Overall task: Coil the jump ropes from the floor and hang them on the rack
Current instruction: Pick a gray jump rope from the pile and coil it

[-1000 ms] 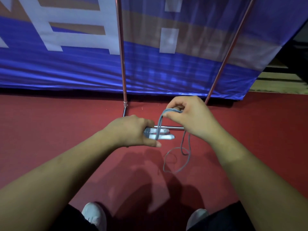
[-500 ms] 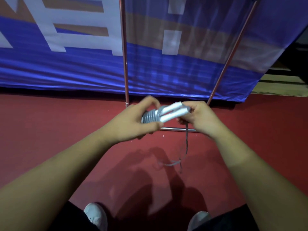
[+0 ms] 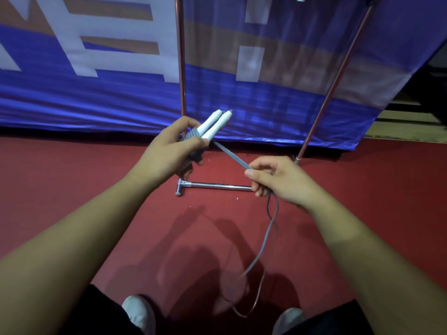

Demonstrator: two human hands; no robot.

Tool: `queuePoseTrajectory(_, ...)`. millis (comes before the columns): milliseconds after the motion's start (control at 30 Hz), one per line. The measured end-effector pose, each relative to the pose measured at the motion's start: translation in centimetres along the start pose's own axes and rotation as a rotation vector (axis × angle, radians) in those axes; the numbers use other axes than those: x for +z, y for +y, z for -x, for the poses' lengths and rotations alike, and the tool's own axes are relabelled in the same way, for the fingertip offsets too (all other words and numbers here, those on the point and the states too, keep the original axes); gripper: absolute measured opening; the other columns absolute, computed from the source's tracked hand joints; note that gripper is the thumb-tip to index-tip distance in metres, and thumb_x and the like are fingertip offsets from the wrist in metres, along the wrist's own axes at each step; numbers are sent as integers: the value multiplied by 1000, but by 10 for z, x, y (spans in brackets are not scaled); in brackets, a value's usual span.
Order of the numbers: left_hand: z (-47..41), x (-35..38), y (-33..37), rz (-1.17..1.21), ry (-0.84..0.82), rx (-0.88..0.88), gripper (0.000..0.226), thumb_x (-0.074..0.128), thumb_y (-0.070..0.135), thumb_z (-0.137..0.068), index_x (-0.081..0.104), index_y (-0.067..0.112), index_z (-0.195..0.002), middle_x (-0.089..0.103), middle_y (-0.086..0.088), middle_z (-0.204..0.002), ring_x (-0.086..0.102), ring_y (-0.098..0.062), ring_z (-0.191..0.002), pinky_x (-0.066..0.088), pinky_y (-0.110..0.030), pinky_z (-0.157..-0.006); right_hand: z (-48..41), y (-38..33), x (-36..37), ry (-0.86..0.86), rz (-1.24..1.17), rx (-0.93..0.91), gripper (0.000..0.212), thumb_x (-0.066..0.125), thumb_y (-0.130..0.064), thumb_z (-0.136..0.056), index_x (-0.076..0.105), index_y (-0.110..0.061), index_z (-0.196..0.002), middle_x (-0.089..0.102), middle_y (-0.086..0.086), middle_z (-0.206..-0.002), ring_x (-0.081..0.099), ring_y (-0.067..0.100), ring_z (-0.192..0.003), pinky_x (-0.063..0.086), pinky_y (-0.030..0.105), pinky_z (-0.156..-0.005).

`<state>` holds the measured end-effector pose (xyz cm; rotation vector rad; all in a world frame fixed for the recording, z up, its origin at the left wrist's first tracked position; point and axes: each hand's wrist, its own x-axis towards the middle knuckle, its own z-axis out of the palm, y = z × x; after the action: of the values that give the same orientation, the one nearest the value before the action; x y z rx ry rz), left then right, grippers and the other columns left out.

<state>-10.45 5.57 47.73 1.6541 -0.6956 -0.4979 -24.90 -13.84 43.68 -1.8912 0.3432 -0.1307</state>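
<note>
My left hand (image 3: 169,151) grips the two white handles (image 3: 215,123) of a grey jump rope, held side by side and tilted up to the right, with several turns of rope wound round their lower part. A doubled length of the rope (image 3: 231,155) runs taut from the handles down to my right hand (image 3: 278,181), which pinches it. Below that hand the slack (image 3: 264,240) hangs in a loose loop down to the red floor between my shoes. The rack (image 3: 181,68) stands just beyond my hands, its copper posts rising out of frame.
The rack's chrome foot bar (image 3: 217,186) lies on the red floor (image 3: 72,180) under my hands; its second post (image 3: 338,76) slants up to the right. A blue banner (image 3: 96,100) hangs behind it. My white shoes (image 3: 139,313) show at the bottom.
My right hand has let go of the handle ends and drawn the rope down and to the right, pulling it taut. My left hand has tilted the handles more upright.
</note>
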Motion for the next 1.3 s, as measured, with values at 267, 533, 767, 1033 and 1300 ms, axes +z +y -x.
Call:
queuePoseTrajectory(267,-10,-5,-15,-296,128,36,10,70,32,-85,65,33,-94,71,-5,-74,55,-14,-51,48,-36,-60,4,-7,6,-25,94,113,19,65,-26,-94,65,-7,-91,58,2,-55,46,12,-41,36,19,-42)
queuePoseTrajectory(533,-17,-8,-35,-799,113,69,31,71,42,-86,47,26,-99,68,-5,-87,65,-32,-77,52,-42,-70,12,-25,15,80,289,-100,8,71,-21,-88,68,-15,-83,58,-5,-53,47,4,-48,40,25,-53)
queuePoseTrajectory(767,-2,23,-37,-1162,-433,159,42,64,70,-79,49,31,-87,52,9,-63,56,-17,-69,40,-32,-60,12,-30,2,235,476,-291,9,68,-22,-87,74,-20,-81,68,-5,-69,60,12,-67,43,25,-63)
queuePoseTrajectory(1033,2,28,-30,-928,-508,328,33,70,57,-79,58,26,-84,52,10,-57,51,-5,-56,32,-19,-49,5,-20,-17,291,279,-229,5,77,-23,-82,75,-20,-79,68,-16,-67,60,1,-65,48,25,-69)
queuePoseTrajectory(1300,15,37,-23,-384,-571,217,8,66,27,-84,60,32,-84,60,-7,-63,55,-18,-44,45,-25,-46,-8,-1,-24,160,117,-127,6,75,-13,-85,71,-10,-82,67,0,-67,58,11,-60,47,22,-59)
